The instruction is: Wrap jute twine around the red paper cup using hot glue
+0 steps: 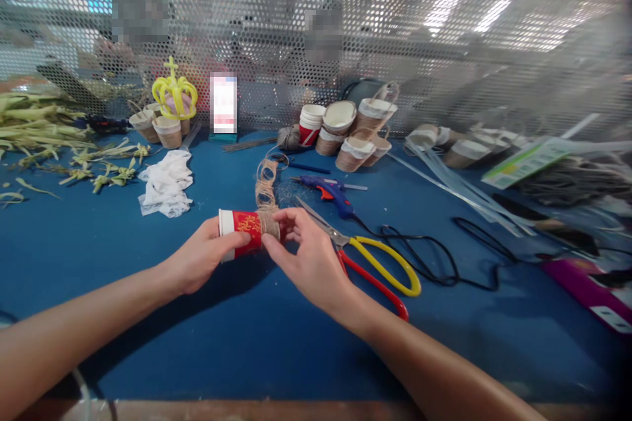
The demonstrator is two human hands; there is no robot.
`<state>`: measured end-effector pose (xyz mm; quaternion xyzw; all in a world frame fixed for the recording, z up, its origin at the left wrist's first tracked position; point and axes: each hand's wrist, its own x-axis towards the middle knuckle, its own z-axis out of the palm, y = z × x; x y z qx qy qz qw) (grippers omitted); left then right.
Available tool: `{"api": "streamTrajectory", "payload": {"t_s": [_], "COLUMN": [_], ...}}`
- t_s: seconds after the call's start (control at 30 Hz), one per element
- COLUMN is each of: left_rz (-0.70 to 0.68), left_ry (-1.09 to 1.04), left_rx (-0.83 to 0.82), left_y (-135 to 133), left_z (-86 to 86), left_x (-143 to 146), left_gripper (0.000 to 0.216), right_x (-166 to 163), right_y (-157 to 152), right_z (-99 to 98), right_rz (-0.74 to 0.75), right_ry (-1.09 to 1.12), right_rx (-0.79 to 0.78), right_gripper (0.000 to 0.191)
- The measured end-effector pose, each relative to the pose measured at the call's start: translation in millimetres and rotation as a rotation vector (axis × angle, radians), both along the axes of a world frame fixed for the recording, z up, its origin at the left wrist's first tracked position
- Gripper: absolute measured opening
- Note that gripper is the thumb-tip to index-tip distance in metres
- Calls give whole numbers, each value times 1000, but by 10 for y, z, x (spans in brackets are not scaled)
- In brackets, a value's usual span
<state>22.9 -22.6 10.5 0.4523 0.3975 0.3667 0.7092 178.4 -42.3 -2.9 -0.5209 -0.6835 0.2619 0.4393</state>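
A red and white paper cup lies sideways above the blue table, its white rim to the left. Twine is wound round its right-hand end. My left hand is wrapped about the rim end, thumb along the red side. At the wound end, my right hand has its thumb and fingers closed on the twine and cup. Loose twine loops trail away behind the cup. Just right of my right hand lie scissors with one yellow and one red handle; a blue glue gun rests behind them.
Twine-wrapped cups and a twine ball stand at the back against a perforated metal screen. White crumpled cloth and dried husks lie left. Clear glue sticks, a black cord and a purple box occupy the right.
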Motion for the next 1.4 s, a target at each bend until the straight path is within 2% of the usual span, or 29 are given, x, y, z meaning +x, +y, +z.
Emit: {"api": "streamTrajectory", "payload": {"t_s": [0.3, 0.6, 0.83, 0.97, 1.07, 1.2, 1.3, 1.4], "left_rz": [-37, -35, -64, -49, 26, 114, 99, 69], "left_ry": [19, 56, 70, 69, -16, -112, -172, -210], "left_rx": [43, 75, 170, 198, 125, -148, -246, -274], "left_y": [-3, -6, 12, 25, 71, 165, 213, 214], "left_z": [-51, -33, -54, -67, -92, -113, -103, -87], "left_x": [-11, 0, -19, -32, -33, -27, -24, -18], "left_gripper": [33, 34, 33, 29, 28, 27, 31, 30], "right_x": [-8, 1, 5, 33, 88, 156, 146, 98], "right_y": [2, 9, 9, 28, 65, 123, 133, 108], "right_z": [6, -15, -25, -22, -33, -82, -117, -127], "right_rz": [-22, -20, -3, -2, -26, -90, -83, -16], "right_ry": [-34, -19, -17, 29, 72, -1, -31, -86], "right_rx": [-25, -37, -19, 37, 34, 13, 70, 115], "right_gripper": [19, 19, 21, 14, 16, 21, 12, 22]}}
